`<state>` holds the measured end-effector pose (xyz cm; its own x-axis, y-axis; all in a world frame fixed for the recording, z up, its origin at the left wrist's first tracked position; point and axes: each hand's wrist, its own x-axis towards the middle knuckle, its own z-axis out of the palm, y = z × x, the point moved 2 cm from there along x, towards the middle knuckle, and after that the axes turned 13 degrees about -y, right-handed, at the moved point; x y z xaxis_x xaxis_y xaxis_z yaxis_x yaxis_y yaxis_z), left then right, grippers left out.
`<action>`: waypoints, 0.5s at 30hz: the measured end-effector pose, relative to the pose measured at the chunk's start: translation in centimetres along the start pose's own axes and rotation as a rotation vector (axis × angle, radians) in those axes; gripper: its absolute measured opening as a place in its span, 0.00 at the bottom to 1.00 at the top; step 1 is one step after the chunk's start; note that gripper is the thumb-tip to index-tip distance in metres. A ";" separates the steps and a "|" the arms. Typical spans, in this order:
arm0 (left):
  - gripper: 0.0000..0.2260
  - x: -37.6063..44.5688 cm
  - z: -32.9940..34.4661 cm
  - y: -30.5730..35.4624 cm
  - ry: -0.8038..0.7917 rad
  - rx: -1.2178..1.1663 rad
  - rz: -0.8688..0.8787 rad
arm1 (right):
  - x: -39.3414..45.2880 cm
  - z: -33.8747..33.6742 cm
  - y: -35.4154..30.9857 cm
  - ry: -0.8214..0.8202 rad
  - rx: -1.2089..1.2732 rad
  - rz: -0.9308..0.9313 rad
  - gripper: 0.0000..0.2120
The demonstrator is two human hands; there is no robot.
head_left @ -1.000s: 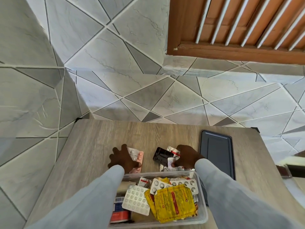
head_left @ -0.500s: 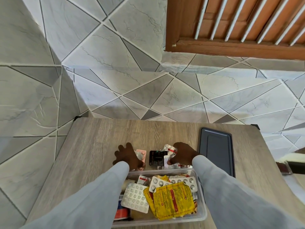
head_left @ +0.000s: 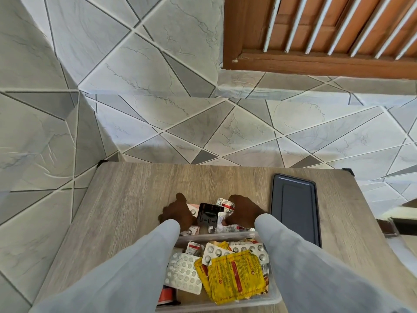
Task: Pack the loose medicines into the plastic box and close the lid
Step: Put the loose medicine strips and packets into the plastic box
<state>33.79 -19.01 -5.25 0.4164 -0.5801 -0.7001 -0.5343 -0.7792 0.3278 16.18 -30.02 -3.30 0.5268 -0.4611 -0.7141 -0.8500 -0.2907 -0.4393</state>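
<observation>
A clear plastic box (head_left: 276,294) stands at the table's near edge, holding yellow sachets (head_left: 234,276), silver blister strips (head_left: 184,272) and other packs. Just beyond its far wall lies a small pile of loose medicines (head_left: 225,204), among them a black blister strip (head_left: 208,214) tilted up. My left hand (head_left: 177,213) presses on the pile's left side, over a pinkish strip. My right hand (head_left: 242,211) curls around the pile's right side, fingers on white and red strips. The dark grey lid (head_left: 294,206) lies flat to the right.
The wooden table (head_left: 135,195) stands against a tiled wall (head_left: 158,109) at the back and left. A wooden shutter (head_left: 327,30) hangs above right. Some dark object (head_left: 388,227) sits past the table's right edge.
Both hands have closed in on the loose pile from either side, bunching the strips together; the black strip has tipped up between them. The view has shifted slightly.
</observation>
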 end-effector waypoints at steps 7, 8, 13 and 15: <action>0.22 0.6 -0.5 0.4 -0.024 -0.196 0.021 | 0.6 -0.1 0.5 0.006 0.052 -0.010 0.26; 0.21 0.9 -0.5 0.4 -0.060 -0.240 0.037 | 0.7 -0.1 0.6 0.003 0.065 -0.018 0.25; 0.08 1.3 -0.9 1.1 -0.139 -0.451 0.137 | 0.9 -0.9 0.4 0.016 0.172 -0.099 0.20; 0.06 1.2 -1.2 1.3 -0.132 -0.464 0.159 | 0.9 -1.3 0.1 0.030 0.202 -0.127 0.18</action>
<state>34.47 -20.99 -4.91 0.2442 -0.6886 -0.6827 -0.1882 -0.7243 0.6633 16.62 -31.55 -3.25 0.6271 -0.4568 -0.6309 -0.7590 -0.1762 -0.6268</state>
